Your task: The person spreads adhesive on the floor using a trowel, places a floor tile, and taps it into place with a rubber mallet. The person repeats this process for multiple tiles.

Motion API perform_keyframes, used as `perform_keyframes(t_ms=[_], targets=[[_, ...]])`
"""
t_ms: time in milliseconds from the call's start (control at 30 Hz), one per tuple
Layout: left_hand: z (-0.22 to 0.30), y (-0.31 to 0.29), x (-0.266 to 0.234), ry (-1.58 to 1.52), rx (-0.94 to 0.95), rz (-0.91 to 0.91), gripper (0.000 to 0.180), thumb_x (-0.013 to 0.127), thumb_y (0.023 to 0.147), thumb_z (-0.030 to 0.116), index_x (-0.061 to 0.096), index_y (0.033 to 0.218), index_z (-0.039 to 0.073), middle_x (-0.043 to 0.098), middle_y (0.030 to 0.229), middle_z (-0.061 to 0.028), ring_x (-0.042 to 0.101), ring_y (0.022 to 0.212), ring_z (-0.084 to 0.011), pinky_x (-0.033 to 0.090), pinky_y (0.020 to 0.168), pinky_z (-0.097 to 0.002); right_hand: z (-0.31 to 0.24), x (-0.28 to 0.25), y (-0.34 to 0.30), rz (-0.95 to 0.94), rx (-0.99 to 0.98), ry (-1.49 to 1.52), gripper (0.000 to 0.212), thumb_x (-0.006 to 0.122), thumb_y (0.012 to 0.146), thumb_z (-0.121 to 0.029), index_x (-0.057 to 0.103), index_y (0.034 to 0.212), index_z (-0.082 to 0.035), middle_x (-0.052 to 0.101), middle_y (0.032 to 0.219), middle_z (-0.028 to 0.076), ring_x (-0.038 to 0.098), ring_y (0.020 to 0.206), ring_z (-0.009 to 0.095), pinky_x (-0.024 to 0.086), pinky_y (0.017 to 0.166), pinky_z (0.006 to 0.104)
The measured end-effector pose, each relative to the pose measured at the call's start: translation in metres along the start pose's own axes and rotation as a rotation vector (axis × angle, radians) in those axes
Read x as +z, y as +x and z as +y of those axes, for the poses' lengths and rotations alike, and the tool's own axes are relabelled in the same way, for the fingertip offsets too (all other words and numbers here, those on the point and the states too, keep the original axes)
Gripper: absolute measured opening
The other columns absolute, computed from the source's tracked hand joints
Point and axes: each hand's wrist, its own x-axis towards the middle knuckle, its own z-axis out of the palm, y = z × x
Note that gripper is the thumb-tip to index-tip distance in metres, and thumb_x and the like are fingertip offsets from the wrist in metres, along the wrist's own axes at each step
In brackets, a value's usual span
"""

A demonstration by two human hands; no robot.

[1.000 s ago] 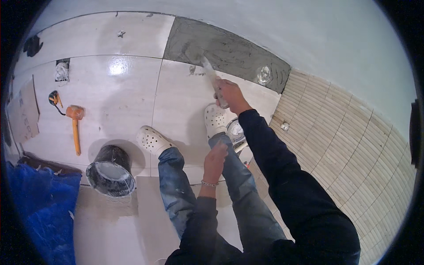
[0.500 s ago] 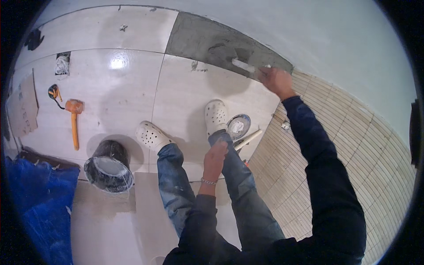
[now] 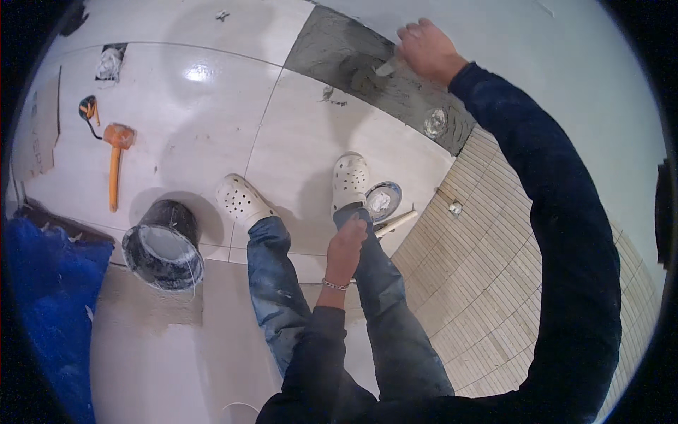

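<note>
Moderately bright light left a white glare spot (image 3: 200,72) on the glossy floor tile (image 3: 162,113), well left of the right fingers (image 3: 413,34). Soft shadows (image 3: 346,131) fell below those fingers and left of the left fingers (image 3: 355,225). The held tool (image 3: 386,68) blurred slightly; lens distortion bowed straight lines, blackening the corners beyond.

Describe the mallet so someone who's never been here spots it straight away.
On the pale tiled floor, find the black bucket at left. Just beyond it, slightly left, lies the mallet. Unlike the smaller tape measure beside it, it has a long straight handle and blocky head, all orange.
</note>
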Motion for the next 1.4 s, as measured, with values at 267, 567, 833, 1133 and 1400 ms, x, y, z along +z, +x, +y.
perform_keyframes(t_ms=[267,567,833,1133,1400], targets=[[0.002,-0.003,-0.004,0.013,0.025,0.033,0.058,0.066,0.097,0.039,0.054,0.140,0.002,0.070,0.116,-0.0059,0.066,0.094,-0.0105,0.048,0.073,-0.0208,-0.011,-0.074,0.079,-0.080,-0.076,-0.112,0.018,0.065,0.079,-0.031,0.074,0.080,-0.015,0.072,0.090,0.010,0.069,0.092,0.027,0.050,0.084,0.0428],[0.003,-0.003,-0.008,-0.003,0.017,0.051,0.056,0.064,0.098,0.038,0.054,0.140,0.002,0.070,0.116,-0.0060,0.066,0.093,-0.0106,0.049,0.074,-0.0207,0.008,-0.035,0.044,-0.219,0.125,0.394,0.034,0.063,0.085,-0.037,0.074,0.110,-0.018,0.071,0.091,0.017,0.067,0.087,0.036,0.052,0.081,0.0483],[0.007,-0.004,0.002,-0.037,0.104,0.065,0.028,0.059,0.098,0.014,0.065,0.124,0.003,0.068,0.107,-0.0043,0.064,0.087,-0.0105,0.052,0.076,-0.0240,-0.043,0.096,-0.126,-0.276,0.587,0.710,0.040,0.055,0.090,-0.037,0.068,0.123,-0.019,0.071,0.098,0.020,0.068,0.094,0.041,0.053,0.083,0.0512],[0.002,0.002,0.008,-0.016,-0.015,0.068,0.053,0.062,0.099,0.037,0.056,0.136,0.000,0.070,0.112,-0.0057,0.064,0.089,-0.0100,0.049,0.071,-0.0219,-0.229,0.055,-0.101,0.001,1.461,2.546,0.028,0.046,0.102,-0.037,0.058,0.108,-0.012,0.059,0.082,0.005,0.058,0.063,0.016,0.050,0.053,0.0348],[-0.012,0.005,0.009,0.073,-0.034,0.056,0.045,0.058,0.100,0.037,0.063,0.131,0.005,0.068,0.092,0.0001,0.059,0.080,-0.0066,0.046,0.066,-0.0234,-0.249,-0.009,-0.019,0.117,1.194,3.128,0.034,0.042,0.105,-0.041,0.057,0.109,-0.011,0.056,0.077,0.005,0.056,0.060,0.017,0.049,0.054,0.0346]])
